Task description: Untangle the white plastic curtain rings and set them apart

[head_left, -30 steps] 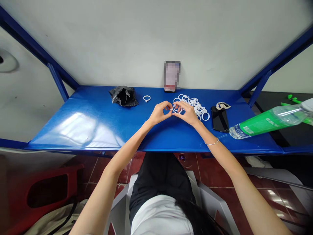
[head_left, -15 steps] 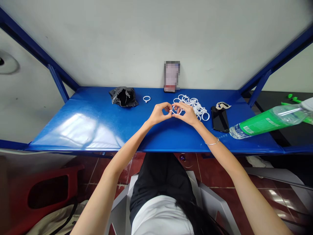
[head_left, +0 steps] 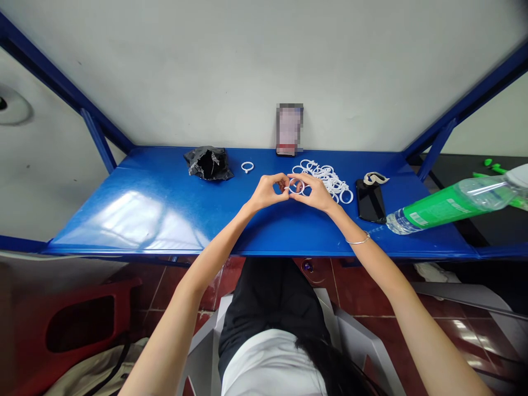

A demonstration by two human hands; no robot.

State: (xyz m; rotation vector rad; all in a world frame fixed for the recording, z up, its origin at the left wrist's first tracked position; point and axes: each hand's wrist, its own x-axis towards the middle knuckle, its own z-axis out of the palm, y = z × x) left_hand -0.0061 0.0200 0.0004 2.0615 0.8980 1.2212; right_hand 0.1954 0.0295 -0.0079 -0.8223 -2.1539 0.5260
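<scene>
Head view: left hand [head_left: 266, 191] and right hand [head_left: 315, 192] pinch one white ring [head_left: 304, 187] (a ring pile [head_left: 333, 181] alongside).

Hands [head_left: 267, 192] [head_left: 317, 193]: 2 (clock centre). Held ring [head_left: 304, 187]: 1. Loose ring [head_left: 247, 170]: 1, 10 o'clock. Ring heap [head_left: 330, 179], 3 o'clock: uncountable. Phones [head_left: 289, 129] [head_left: 370, 204]: 2, at 12 and 3. Bottle [head_left: 449, 206]: 1, at 3. Bag [head_left: 213, 172]: 1, at 10.

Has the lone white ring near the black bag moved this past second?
No: the lone white ring lies in the same spot on the blue table.
</scene>
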